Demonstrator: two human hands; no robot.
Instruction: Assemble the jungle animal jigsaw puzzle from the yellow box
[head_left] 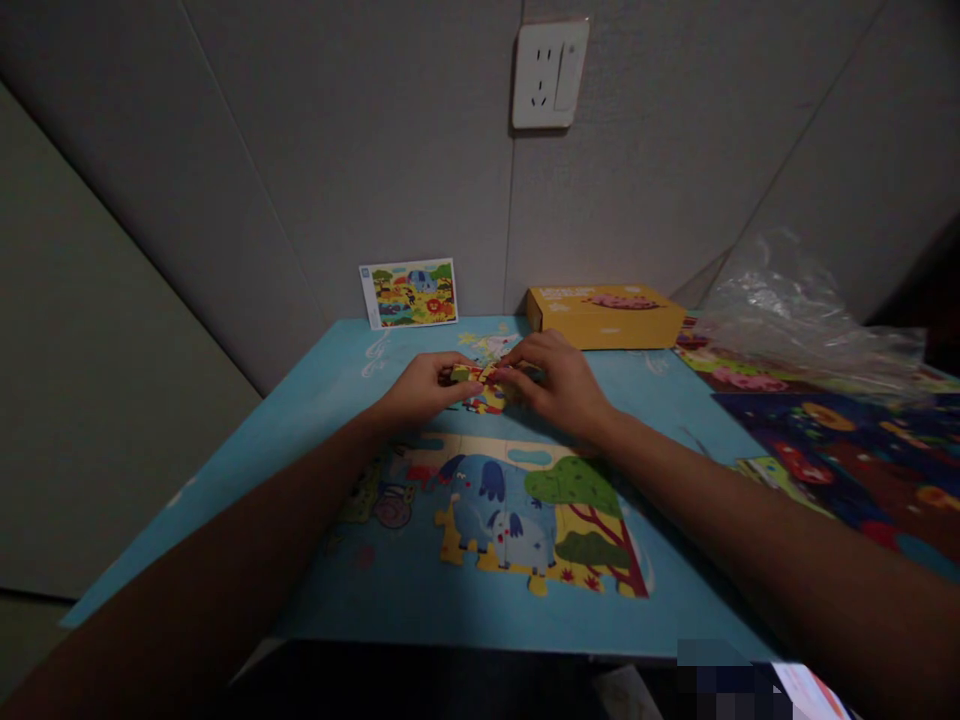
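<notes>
My left hand [424,388] and my right hand [559,385] meet over the far middle of a blue table mat [315,400]. Both pinch yellow and red jigsaw pieces [480,378], held together between the fingertips just above more loose pieces lying on the mat. In front of my hands lies a partly joined jigsaw [525,515] with blue elephants, a green tree and yellow ground. A small reference picture [409,292] of the same animal scene leans upright against the wall behind.
A yellow cardboard box [606,316] sits at the back of the table. To the right lie a crumpled clear plastic bag [795,310] and a dark colourful sheet [847,450]. A wall socket [549,74] is above. The table's front edge is near me.
</notes>
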